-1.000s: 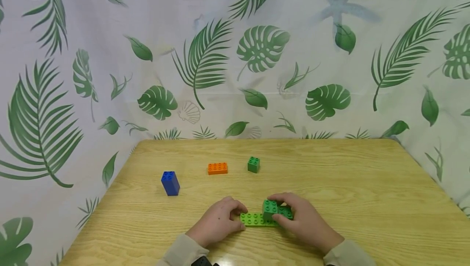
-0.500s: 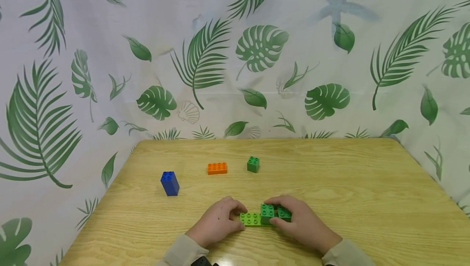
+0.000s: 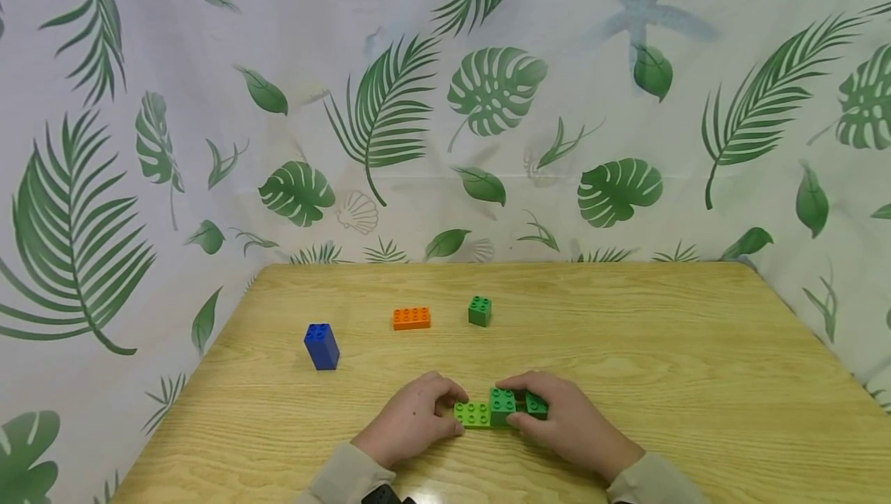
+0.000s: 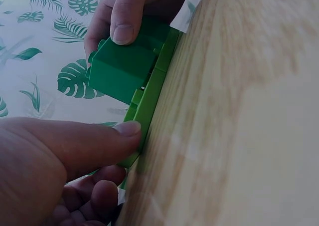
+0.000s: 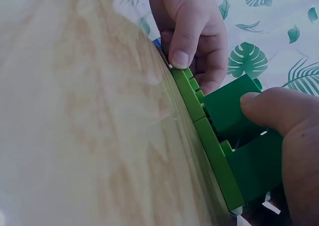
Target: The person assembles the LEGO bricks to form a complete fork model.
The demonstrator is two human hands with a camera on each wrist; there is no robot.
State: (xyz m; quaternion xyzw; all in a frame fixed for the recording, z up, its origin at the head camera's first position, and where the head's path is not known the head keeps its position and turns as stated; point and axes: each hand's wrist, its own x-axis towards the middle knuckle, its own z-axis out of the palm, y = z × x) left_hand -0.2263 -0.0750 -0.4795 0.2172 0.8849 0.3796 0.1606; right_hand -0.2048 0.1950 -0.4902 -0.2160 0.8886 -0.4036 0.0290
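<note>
Two light green flat building bricks (image 3: pixel 471 414) lie end to end on the table, their seam visible in the right wrist view. My left hand (image 3: pixel 416 419) pinches the left end between thumb and fingers. My right hand (image 3: pixel 569 425) grips a green block brick (image 3: pixel 503 406), thumb on its near side and fingers behind. That brick sits over the studs around the seam, slightly tilted, a narrow gap showing beneath it in the right wrist view (image 5: pixel 232 106). A second green brick (image 3: pixel 537 406) stands on the right end of the flat bricks, partly hidden by my right hand.
Farther back on the wooden table (image 3: pixel 626 318) are an orange brick (image 3: pixel 411 319) and a small green brick (image 3: pixel 479 311). A tall blue brick (image 3: pixel 322 347) stands at the left. A leaf-patterned cloth (image 3: pixel 418 125) hangs behind the table.
My right hand has slid the green brick a little to the left along the flat bricks, opening a gap to the second green brick. My left hand has stayed in place.
</note>
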